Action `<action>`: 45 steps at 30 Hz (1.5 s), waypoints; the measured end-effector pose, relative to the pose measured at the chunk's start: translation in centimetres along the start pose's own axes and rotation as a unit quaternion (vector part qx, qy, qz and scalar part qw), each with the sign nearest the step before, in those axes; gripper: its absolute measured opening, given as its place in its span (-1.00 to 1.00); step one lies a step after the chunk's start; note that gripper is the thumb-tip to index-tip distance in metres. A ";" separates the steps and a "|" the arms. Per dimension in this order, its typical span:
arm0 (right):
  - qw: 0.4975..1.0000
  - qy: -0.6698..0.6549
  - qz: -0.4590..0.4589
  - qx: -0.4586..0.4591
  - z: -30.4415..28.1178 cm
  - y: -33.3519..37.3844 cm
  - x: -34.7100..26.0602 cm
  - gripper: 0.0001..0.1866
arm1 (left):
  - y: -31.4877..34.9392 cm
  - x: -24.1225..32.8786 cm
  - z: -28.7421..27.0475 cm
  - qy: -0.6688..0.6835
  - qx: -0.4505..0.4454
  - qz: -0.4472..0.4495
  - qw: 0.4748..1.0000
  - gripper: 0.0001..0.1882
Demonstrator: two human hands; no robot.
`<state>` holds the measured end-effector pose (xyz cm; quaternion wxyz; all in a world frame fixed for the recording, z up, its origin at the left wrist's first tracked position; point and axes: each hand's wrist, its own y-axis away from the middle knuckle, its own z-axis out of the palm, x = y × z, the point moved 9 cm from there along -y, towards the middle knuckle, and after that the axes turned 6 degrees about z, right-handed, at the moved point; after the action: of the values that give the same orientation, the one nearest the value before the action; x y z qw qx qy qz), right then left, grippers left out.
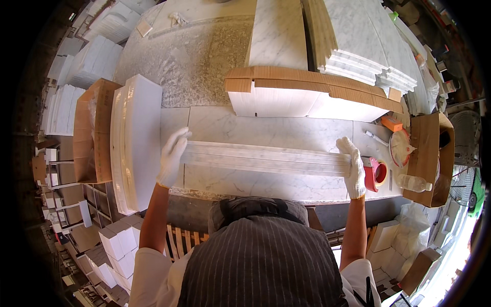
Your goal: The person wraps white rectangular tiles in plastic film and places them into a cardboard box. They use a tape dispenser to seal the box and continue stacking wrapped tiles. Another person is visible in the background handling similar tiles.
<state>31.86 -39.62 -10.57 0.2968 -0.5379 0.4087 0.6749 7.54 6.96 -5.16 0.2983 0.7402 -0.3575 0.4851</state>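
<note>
So the person is holding a bundle of long marble strips lying flat across the middle of the frame on the marble counter, one gloved hand at each end. The left hand is wrapping its grip around the left end, fingers curled over the top edge, and the right hand is clamping its grip over the right end the same way, so both are pinching the bundle rather than hanging spread. No tape is showing around the strips as far as I can tell, and the red tape dispenser is sitting just beside the right hand, untouched. Looks to me like the strips are getting squared up and the binding or boxing part is not yet done. Behind the bundle a long cardboard box is lying with its flaps partly open, and a stack of white slabs is standing at the left of the frame beside an open carton. A plastic bottle is lying at the right.
</note>
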 end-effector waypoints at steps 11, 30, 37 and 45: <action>0.998 0.036 -0.054 -0.006 -1.6 -0.7 -0.1 -0.31 | -2.8 15.0 1.8 -0.249 0.055 0.247 0.935 -0.65; 0.941 0.210 -0.091 0.251 -8.4 7.2 -10.8 -0.38 | -9.5 22.7 32.0 -0.544 -0.151 0.561 0.606 -0.80; 0.791 0.500 -0.299 0.190 -3.2 10.2 -25.9 -0.42 | -1.8 31.8 24.7 -0.469 -0.047 0.684 0.557 -0.76; 0.627 0.675 -0.388 -0.027 6.3 7.8 -36.2 -0.34 | -1.4 41.6 14.9 -0.418 0.033 0.706 0.571 -0.70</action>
<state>31.13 -36.50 26.83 0.1576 -0.9595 0.2296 -0.0433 27.57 -13.96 28.21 -0.3460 0.3829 -0.8352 0.1904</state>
